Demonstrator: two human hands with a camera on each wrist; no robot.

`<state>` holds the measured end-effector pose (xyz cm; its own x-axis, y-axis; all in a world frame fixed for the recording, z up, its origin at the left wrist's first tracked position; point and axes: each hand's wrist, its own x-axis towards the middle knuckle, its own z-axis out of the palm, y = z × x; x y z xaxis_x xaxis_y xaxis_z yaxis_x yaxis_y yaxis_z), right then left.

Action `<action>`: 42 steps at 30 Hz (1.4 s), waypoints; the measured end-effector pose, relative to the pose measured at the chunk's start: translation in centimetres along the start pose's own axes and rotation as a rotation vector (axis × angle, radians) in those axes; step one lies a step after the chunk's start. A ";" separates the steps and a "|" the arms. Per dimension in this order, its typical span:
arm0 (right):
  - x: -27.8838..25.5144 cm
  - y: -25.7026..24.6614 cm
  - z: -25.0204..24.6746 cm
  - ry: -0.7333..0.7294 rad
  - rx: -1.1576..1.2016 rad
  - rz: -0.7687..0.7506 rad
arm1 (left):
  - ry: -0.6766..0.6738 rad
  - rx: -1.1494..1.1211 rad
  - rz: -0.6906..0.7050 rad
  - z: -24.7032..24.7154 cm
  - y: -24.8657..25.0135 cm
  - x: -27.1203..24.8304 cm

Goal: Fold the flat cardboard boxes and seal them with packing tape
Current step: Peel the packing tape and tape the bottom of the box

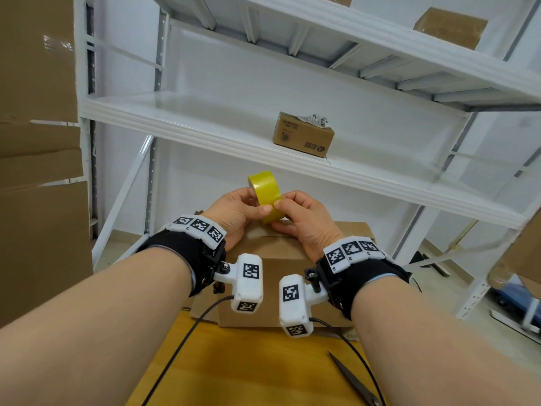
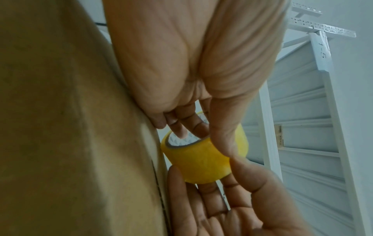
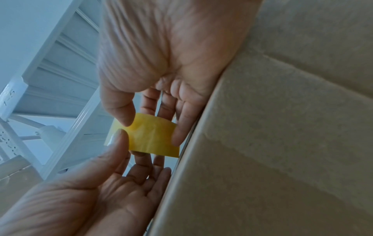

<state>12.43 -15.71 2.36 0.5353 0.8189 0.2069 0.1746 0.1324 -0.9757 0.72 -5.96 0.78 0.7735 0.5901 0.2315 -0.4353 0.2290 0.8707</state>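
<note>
A yellow roll of packing tape (image 1: 265, 191) is held up in both hands, just above a brown cardboard box (image 1: 272, 253) whose top flaps lie closed on the wooden table (image 1: 248, 373). My left hand (image 1: 256, 200) grips the roll with fingers (image 2: 181, 131) inside its core and the thumb on its outer face. My right hand (image 1: 281, 213) pinches the roll's outer face (image 3: 149, 137), thumb in front and fingers behind. In the wrist views the box (image 2: 60, 127) (image 3: 282, 143) lies close beside the hands. I see no loose tape end.
Black scissors (image 1: 354, 379) lie on the table at the front right. White metal shelving (image 1: 205, 124) rises behind the box, with a small printed carton (image 1: 303, 134) on it. Flat cardboard sheets (image 1: 38, 142) stand at the left.
</note>
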 end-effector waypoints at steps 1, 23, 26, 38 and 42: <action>0.0 0.0 0.0 -0.001 0.001 0.002 | 0.001 0.002 0.000 0.0 0.0 0.0; -0.1 -0.3 0.1 -0.013 0.031 0.004 | -0.016 0.069 -0.017 0.1 0.1 0.2; -0.1 -0.3 0.1 -0.009 0.032 0.007 | -0.022 0.026 -0.023 0.5 0.4 0.1; -0.2 -0.2 0.1 -0.001 -0.005 0.001 | -0.002 0.007 -0.024 -0.1 0.2 0.3; -0.2 -0.3 0.1 -0.001 -0.007 0.002 | -0.012 0.014 -0.028 -0.2 0.2 0.4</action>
<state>12.16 -15.81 2.56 0.5345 0.8201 0.2044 0.1792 0.1263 -0.9757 0.84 -5.53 0.95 0.7905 0.5746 0.2120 -0.4071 0.2343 0.8828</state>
